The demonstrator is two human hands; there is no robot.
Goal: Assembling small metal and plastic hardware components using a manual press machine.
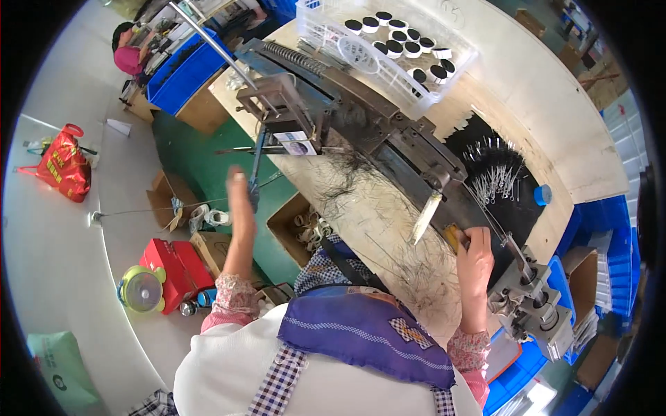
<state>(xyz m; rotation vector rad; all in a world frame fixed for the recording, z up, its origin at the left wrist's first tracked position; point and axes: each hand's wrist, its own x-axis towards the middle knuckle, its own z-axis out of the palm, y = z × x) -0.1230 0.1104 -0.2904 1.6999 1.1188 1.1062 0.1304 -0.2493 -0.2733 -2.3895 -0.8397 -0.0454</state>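
Dark steel makes up the machine [361, 104] that crosses the wooden table [312, 173] at a slant, a coil spring [284, 55] along its upper end and a metal block [538, 312] near its lower right. The left hand [241, 194] is raised out past the table's edge, just beside the machine's blue lever [259, 152]; its fingers are blurred, so I cannot tell whether they grasp it. The right hand [476, 256] is at the machine's lower end, fingers bent against a yellow piece [454, 237]; whether they pinch it or only rest on it I cannot tell.

Between the hands, a pale strip [424, 218] juts from the machine over the table, and dark strands [352, 166] litter the wood. The machine stands between the person and a clear basket [458, 66] with black-topped white tubs [394, 48], and partly screens a black cloth [479, 132] bearing thin metal rods [496, 177] and a blue cap [542, 195]. Below the left hand, a carton [277, 225] of white rings [312, 232] sits by the table. Farther left are a red box [173, 267], a green fan [141, 289] and a hanging red bag [64, 166]. Another person [130, 55] is at the upper left, near a blue crate [182, 80].
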